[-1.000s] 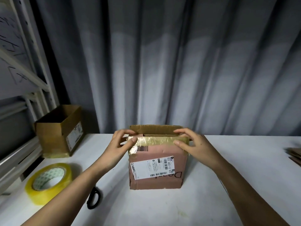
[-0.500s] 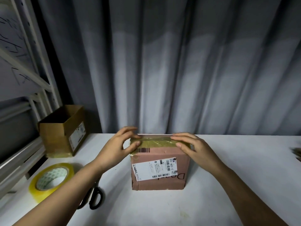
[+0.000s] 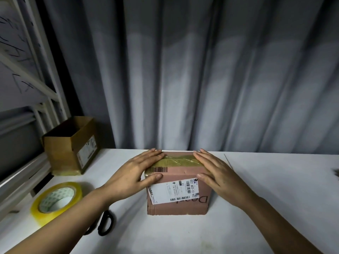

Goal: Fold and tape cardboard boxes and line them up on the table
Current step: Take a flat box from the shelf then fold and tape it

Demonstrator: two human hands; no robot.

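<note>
The pinkish cardboard box point(image 3: 178, 191) stands in the middle of the white table point(image 3: 275, 198), its top flaps folded flat and shut. A band of old yellowish tape point(image 3: 176, 160) runs across its top, but whether the seam is freshly sealed cannot be told. Judging by that, folding looks done on this box and taping and lining up are probably still to come. The left hand point(image 3: 134, 174) lies flat on the box's left top edge, fingers straight, thumb pressed against the front face; it grips nothing. The right hand point(image 3: 213, 172) mirrors it on the box's right edge, fingers straight and pressing down. Left of the box lie black scissors point(image 3: 105, 223), partly hidden under the left forearm, and beyond them the roll of tape point(image 3: 56, 202). Further left and back stands an open brown box point(image 3: 71, 145)
</note>
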